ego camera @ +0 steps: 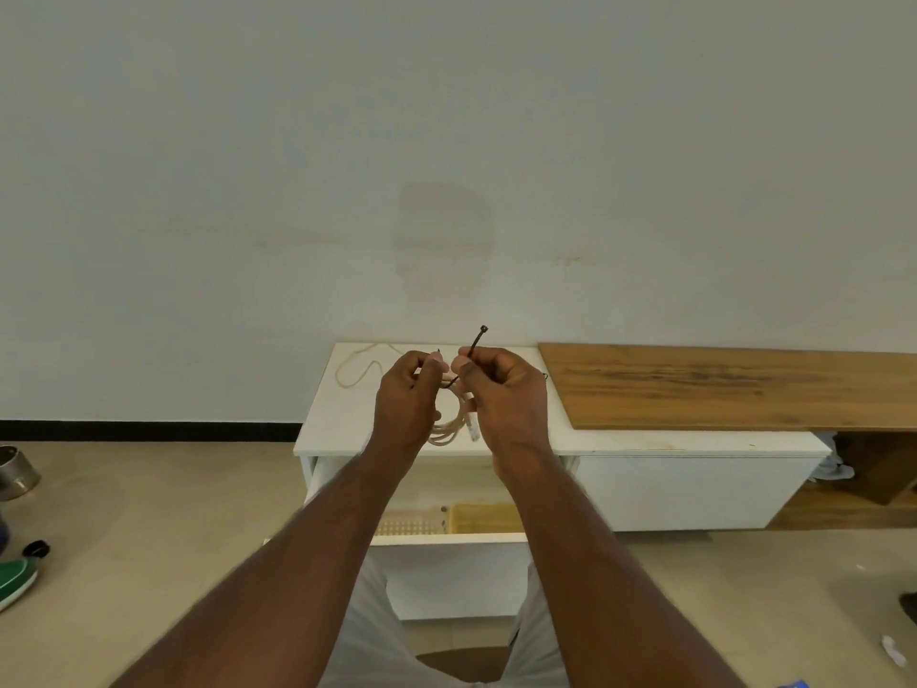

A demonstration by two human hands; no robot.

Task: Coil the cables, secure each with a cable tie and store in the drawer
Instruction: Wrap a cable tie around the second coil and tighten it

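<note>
Hands meet above the open drawer (446, 538): the left hand (409, 404) grips the beige coiled cable (449, 432) hanging beneath it, so the right hand (501, 394) can pinch the black cable tie (476, 342) round the loops.

- White desk (342, 429) stands against the wall.
- Loose beige cable (355, 372) lies at its 10 o'clock corner.
- Wooden board (719, 384) covers its 3 o'clock side.

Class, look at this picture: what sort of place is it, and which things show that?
Probably a plain room at home: a low white cabinet against a bare wall, its drawer open, a wooden board on top, and a shoe on the floor.
</note>
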